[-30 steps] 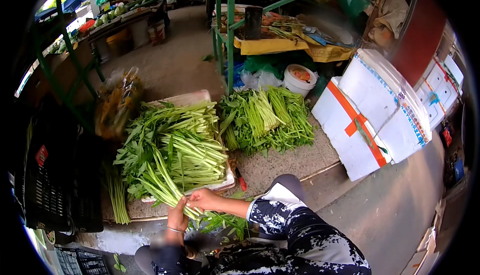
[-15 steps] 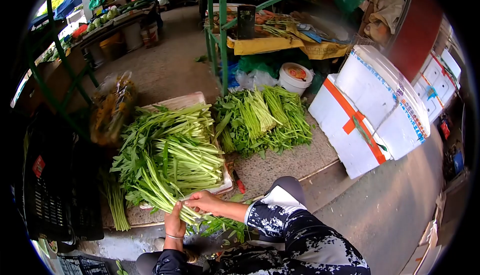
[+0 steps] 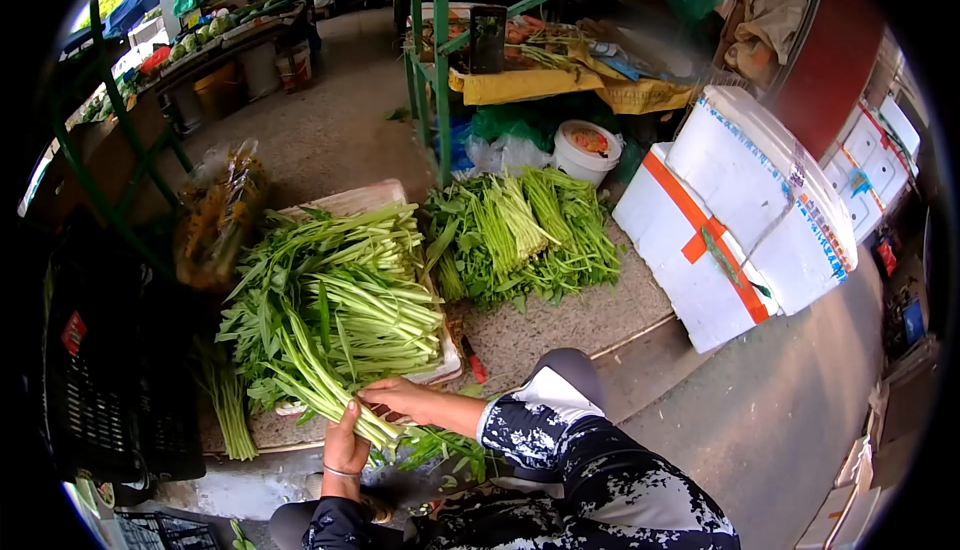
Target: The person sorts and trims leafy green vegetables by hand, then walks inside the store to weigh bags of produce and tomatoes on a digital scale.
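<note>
My left hand (image 3: pixel 343 442), with a bangle at the wrist, is wrapped round the cut ends of a bunch of long green stems (image 3: pixel 317 372). The bunch slants up and left over a pile of the same leafy greens (image 3: pixel 375 315), which lies on a white foam tray (image 3: pixel 352 200). From the right, my right hand (image 3: pixel 398 399) rests its bent fingers against the stems beside my left hand. A second heap of greens (image 3: pixel 520 235) lies right of the tray. Near the tray's front right corner is a red-handled tool (image 3: pixel 474 362).
White foam boxes (image 3: pixel 700 240) with orange tape stand at the right. Black crates (image 3: pixel 110 380) are at the left, beside a small stem bundle (image 3: pixel 230 405). Behind are a green metal frame (image 3: pixel 442 70), a white bucket (image 3: pixel 586 152) and vegetable stalls. Loose leaves (image 3: pixel 440 450) lie below my hands.
The camera view has shifted slightly. My left hand still holds the bunch, while my right hand's fingers have moved a little up and left along the stems.
</note>
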`<state>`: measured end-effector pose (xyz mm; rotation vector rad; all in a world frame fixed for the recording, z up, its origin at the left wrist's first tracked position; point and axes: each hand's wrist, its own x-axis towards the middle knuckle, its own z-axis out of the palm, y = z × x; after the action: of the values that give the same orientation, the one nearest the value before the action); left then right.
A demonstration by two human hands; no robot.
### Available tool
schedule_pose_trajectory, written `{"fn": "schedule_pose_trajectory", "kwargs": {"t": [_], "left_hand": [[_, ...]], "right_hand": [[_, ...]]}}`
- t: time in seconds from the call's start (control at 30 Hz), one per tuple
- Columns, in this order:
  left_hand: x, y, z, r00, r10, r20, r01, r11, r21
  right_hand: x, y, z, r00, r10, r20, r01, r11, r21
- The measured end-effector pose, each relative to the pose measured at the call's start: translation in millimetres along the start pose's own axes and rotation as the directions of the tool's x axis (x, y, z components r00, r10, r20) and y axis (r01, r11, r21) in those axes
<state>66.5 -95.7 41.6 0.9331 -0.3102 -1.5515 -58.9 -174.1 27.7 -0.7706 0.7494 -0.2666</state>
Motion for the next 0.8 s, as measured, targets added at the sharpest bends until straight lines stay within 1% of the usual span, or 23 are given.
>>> {"fn": "schedule_pose_trajectory", "kwargs": {"t": [0.03,0.07,0.1,0.17,0.2,0.23,0.3,0.33,0.4,0.43,0.47,0.5,0.57,0.63,0.7,0.77,0.8], "left_hand": [[-1,1,0,1.0,0.014,0.008,-0.014,1.0,0.024],[6,-5,-19,0.999,0.033,0.029,-0.034,0.998,0.058],[6,-4,-23,0.999,0.033,0.027,-0.035,0.998,0.058],[7,-5,-30,0.996,0.071,-0.051,-0.067,0.995,0.08],[6,-3,-29,0.995,0.073,-0.071,-0.069,0.996,0.063],[0,4,-21,0.993,0.071,-0.09,-0.066,0.997,0.05],[5,4,-31,0.989,0.102,-0.104,-0.095,0.993,0.069],[7,1,-34,0.989,0.1,-0.105,-0.093,0.993,0.069],[9,-4,-35,0.978,0.176,-0.113,-0.161,0.978,0.13],[10,-5,-35,0.978,0.174,-0.112,-0.159,0.978,0.132],[11,-6,-34,0.978,0.168,-0.12,-0.15,0.978,0.145],[11,-6,-33,0.978,0.163,-0.129,-0.142,0.977,0.157],[11,-7,-30,0.977,0.16,-0.141,-0.137,0.978,0.158],[12,-7,-29,0.975,0.159,-0.153,-0.135,0.978,0.159],[12,-8,-30,0.984,0.128,-0.125,-0.111,0.984,0.137],[12,-9,-30,0.98,0.138,-0.145,-0.12,0.985,0.128],[13,-9,-29,0.975,0.15,-0.166,-0.132,0.984,0.117]], "right_hand": [[1,2,1,0.999,-0.014,-0.044,0.015,1.0,0.02],[3,4,1,0.996,-0.026,-0.089,0.03,0.999,0.039],[7,6,0,0.996,-0.025,-0.087,0.028,0.999,0.039],[15,10,-4,0.989,-0.049,-0.137,0.038,0.996,-0.083],[14,8,-4,0.988,-0.053,-0.142,0.033,0.99,-0.137],[11,8,-5,0.989,-0.051,-0.142,0.032,0.99,-0.136],[5,9,-8,0.994,-0.091,-0.053,0.068,0.938,-0.341],[5,11,-8,0.995,-0.089,-0.054,0.066,0.938,-0.34],[3,18,-7,0.998,-0.055,-0.017,0.042,0.897,-0.439],[3,22,-8,0.999,-0.038,-0.001,0.033,0.873,-0.486],[4,25,-7,0.997,-0.058,-0.048,0.03,0.889,-0.457],[5,28,-10,0.997,-0.059,-0.05,0.03,0.891,-0.453],[9,31,-16,1.0,-0.016,-0.023,0.006,0.937,-0.349],[6,26,-16,1.0,0.002,-0.011,-0.006,0.937,-0.349],[1,23,-15,1.0,0.022,0.001,-0.02,0.938,-0.346],[-4,21,-13,1.0,0.03,0.003,-0.028,0.962,-0.272],[-5,23,-16,1.0,0.029,0.002,-0.028,0.962,-0.27]]}}
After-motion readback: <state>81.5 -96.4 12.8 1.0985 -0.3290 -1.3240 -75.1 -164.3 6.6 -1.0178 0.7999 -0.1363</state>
